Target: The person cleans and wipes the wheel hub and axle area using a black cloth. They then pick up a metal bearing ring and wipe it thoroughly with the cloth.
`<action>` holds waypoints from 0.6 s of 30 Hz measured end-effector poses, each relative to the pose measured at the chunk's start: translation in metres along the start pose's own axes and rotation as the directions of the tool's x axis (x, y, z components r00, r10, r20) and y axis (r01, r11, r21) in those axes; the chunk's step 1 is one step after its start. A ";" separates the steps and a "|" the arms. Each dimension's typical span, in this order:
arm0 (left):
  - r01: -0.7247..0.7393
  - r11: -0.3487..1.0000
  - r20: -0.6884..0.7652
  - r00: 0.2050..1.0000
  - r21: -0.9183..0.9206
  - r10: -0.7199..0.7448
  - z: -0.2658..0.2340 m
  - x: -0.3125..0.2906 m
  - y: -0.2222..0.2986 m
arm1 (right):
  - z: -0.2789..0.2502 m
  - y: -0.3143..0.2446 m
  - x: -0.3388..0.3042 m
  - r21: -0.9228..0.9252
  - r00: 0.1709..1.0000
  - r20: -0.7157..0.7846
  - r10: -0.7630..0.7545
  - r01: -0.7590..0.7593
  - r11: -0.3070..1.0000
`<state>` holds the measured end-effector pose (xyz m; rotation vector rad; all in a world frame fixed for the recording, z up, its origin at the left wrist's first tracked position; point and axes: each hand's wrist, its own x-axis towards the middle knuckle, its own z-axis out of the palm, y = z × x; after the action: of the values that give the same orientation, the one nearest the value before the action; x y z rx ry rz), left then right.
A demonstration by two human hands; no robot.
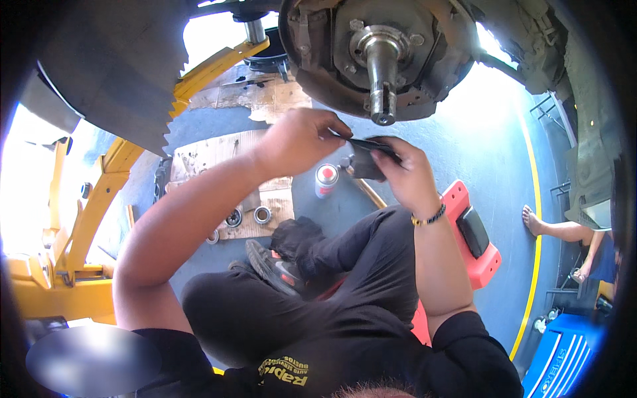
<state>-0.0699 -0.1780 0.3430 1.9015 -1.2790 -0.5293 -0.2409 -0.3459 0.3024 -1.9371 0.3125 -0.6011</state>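
Note:
Both hands are raised just below a wheel hub's bare steel spindle, not touching it. Between them is a thin dark grey sheet, bent or folded over; I cannot make out its exact kind. The fingers of my left hand pinch its left edge. My right hand, with a beaded bracelet at the wrist, grips its right side between thumb and fingers. A spray can with a red and white top stands on the floor below the hands.
Stained cardboard lies on the blue floor with ring-shaped bearings on it. A yellow lift arm rises at left. A red creeper seat and a blue tool chest are at right. Another person's leg shows far right.

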 end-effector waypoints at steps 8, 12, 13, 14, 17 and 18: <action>-0.270 0.931 -0.549 0.752 0.246 0.363 -0.012 0.000 0.042 | -0.071 -0.048 -0.004 -0.539 0.724 -0.467 -0.508 0.222 0.813; -0.243 0.926 -0.579 0.726 0.288 0.371 -0.035 0.040 0.069 | -0.035 -0.072 0.050 -0.760 0.751 -0.117 -0.650 0.354 0.546; -0.174 0.943 -0.529 0.792 0.282 0.304 -0.039 0.043 0.076 | -0.024 -0.074 0.056 -0.754 0.758 -0.062 -0.650 0.391 0.527; -0.103 0.954 -0.475 0.849 0.280 0.231 -0.042 0.045 0.082 | -0.019 -0.073 0.061 -0.747 0.762 -0.006 -0.647 0.426 0.509; -0.083 0.928 -0.428 0.870 0.363 0.245 -0.033 0.045 0.066 | -0.039 -0.054 0.072 -0.194 0.862 0.035 -0.505 0.502 0.843; -0.044 0.948 -0.444 0.876 0.315 0.188 -0.028 0.043 0.069 | -0.032 -0.055 0.066 0.254 0.954 -0.068 -0.291 0.298 0.920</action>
<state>-0.0733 -0.2205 0.4176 2.0106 -1.1783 0.2016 -0.2055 -0.3776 0.3803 -1.7301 -0.0453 -0.8247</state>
